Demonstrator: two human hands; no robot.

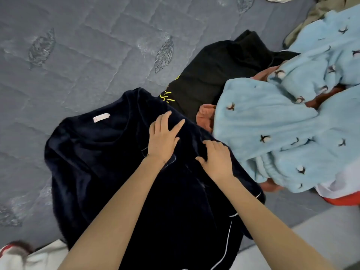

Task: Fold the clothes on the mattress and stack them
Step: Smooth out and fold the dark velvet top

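The navy fleece top (93, 162) is laid out on the grey quilted mattress (78, 45), with its neckline and white label (101, 117) turned away from the person. Its right side lies right against a heap of unfolded clothes: a black garment with yellow print (214, 75), a rust-coloured piece (204, 115) and a pale blue fleece garment (272, 123). No folded stack is seen, so the work is judged to be at an early fold.

3 risks are judged likely. If 1 side is drawn over while the other is not anchored, the thick, soft pile could bunch and the fold would come out crooked. The right edge could be caught beneath the blue fleece, so that the heap is dragged along with it. The near part, edged with white piping (228, 242), lies towards the mattress edge and could slide off if it is tugged.

Both bare forearms are reached in from below and converge on the top's upper right. The left hand (163, 133) is pressed flat on the fabric, fingers straight and spread. The right hand (216, 158) is set just beside it, knuckles raised, fingers bent onto the cloth. Whether a fold is pinched there cannot be told.
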